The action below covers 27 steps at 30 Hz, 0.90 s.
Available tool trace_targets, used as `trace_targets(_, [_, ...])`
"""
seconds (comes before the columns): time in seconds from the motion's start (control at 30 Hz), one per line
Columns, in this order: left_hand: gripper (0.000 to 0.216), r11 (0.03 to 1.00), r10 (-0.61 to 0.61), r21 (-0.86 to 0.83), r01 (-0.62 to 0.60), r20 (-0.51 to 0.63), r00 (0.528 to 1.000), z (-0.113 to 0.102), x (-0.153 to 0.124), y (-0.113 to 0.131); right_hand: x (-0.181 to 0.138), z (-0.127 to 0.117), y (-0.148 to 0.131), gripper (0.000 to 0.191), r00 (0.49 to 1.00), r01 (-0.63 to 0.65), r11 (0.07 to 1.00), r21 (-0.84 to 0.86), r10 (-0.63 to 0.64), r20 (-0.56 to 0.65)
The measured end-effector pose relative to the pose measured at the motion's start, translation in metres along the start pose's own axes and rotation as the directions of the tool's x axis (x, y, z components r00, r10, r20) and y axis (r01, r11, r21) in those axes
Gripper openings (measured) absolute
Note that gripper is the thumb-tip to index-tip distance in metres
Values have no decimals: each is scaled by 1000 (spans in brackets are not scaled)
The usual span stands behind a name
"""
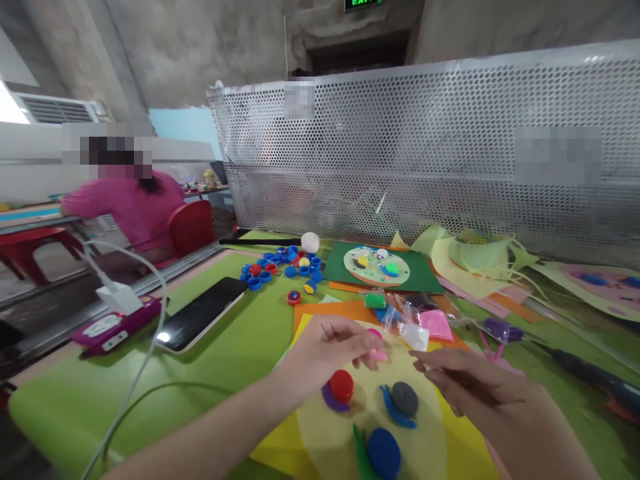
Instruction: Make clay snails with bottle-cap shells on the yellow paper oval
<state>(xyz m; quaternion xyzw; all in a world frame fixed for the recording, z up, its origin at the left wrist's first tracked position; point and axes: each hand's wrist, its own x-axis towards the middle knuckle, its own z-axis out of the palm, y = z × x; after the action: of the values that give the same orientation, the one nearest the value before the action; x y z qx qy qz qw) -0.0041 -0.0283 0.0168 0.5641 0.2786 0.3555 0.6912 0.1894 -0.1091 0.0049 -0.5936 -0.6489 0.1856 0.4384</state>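
My left hand [327,350] hovers over a pale yellow paper disc [435,433] and pinches a small pink lump [378,353] between its fingers. My right hand [470,383] is just to the right of it, fingers curled together; what they hold is hidden. On the disc sit a red cap on a purple shape [341,385], a grey cap on a blue shape [404,399] and a blue cap on a green shape [384,452]. Small bags of coloured clay [433,325] lie just beyond my hands.
A phone [203,312], a magenta power bank with a white cable [116,323] and several blue and red bottle caps [285,267] lie on the green table. A finished cap picture on green card [383,267] and paper scraps [480,260] sit before a perforated metal screen. A person in pink sits at far left.
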Motion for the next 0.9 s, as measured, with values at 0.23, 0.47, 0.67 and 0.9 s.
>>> trace_targets(0.23, [13, 993, 17, 116, -13, -34, 999, -6, 3, 1, -2, 4, 9, 23, 998, -39, 999, -22, 40, 41])
trace_targets(0.47, [13, 989, 26, 147, -20, -34, 999, -4, 2, 2, -2, 9, 9, 15, 998, -32, 998, -59, 35, 55])
trace_targets(0.67, [18, 986, -1, 168, 16, -88, 996, -4, 4, 4, -1, 7, 5, 18, 997, -21, 996, -87, 27, 74])
trace_targets(0.9, [28, 893, 48, 449, -24, -43, 998, -9, 3, 3, -3, 10, 9, 17, 997, -60, 998, -19, 61, 52])
